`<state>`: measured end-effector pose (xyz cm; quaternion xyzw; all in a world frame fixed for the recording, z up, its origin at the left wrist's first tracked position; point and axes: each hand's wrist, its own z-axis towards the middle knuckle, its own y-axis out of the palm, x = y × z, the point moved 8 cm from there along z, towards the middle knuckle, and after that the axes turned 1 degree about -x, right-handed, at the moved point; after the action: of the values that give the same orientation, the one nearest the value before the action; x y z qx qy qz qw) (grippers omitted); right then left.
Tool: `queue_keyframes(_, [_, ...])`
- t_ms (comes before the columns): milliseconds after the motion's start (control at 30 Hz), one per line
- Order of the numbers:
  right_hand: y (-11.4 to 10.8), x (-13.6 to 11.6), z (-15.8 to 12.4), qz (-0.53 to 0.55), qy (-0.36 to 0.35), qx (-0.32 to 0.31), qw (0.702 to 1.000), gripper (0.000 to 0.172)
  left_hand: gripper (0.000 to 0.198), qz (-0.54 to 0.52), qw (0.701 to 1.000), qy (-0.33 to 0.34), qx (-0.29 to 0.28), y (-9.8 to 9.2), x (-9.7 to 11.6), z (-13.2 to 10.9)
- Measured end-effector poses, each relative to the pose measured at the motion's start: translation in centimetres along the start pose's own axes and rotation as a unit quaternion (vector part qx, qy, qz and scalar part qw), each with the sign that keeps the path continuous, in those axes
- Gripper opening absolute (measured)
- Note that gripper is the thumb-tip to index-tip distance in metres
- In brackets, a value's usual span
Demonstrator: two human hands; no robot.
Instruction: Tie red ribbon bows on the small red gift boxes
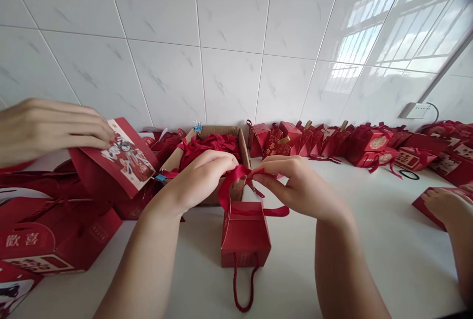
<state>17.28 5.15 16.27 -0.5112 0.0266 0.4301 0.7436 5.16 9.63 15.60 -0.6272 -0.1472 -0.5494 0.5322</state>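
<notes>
A small red box stands on the white table in front of me, its rope handle hanging toward me. Red ribbon runs over the top of the box, with one end lying out to the right. Above the box, my left hand is closed on the ribbon, its fingertips partly hidden behind the hand. Close beside it, my right hand pinches the ribbon between thumb and fingers. The two hands nearly touch.
Behind my left hand sits a cardboard box full of red ribbons. Another person's hand holds a printed red box at left. Red boxes line the tiled wall. At right, another hand rests on a red box.
</notes>
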Motion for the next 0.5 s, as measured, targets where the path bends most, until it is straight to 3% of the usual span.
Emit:
queue_keyframes(67, [-0.1, 0.2, 0.1, -0.007, 0.0, 0.013, 1.0, 0.02, 0.023, 0.029, 0.999, 0.025, -0.023, 0.2, 0.5, -0.1])
queue_keyframes(333, [-0.2, 0.7, 0.3, -0.009, 0.006, 0.045, 0.999, 0.03, 0.016, 0.14, 0.982, 0.125, -0.024, 0.7, 1.5, -0.5])
queue_keyframes(500, [-0.3, 0.7, 0.3, 0.003, 0.008, 0.049, 0.999, 0.031, 0.009, 0.175, 0.976, 0.124, 0.028, 0.4, 1.2, -0.2])
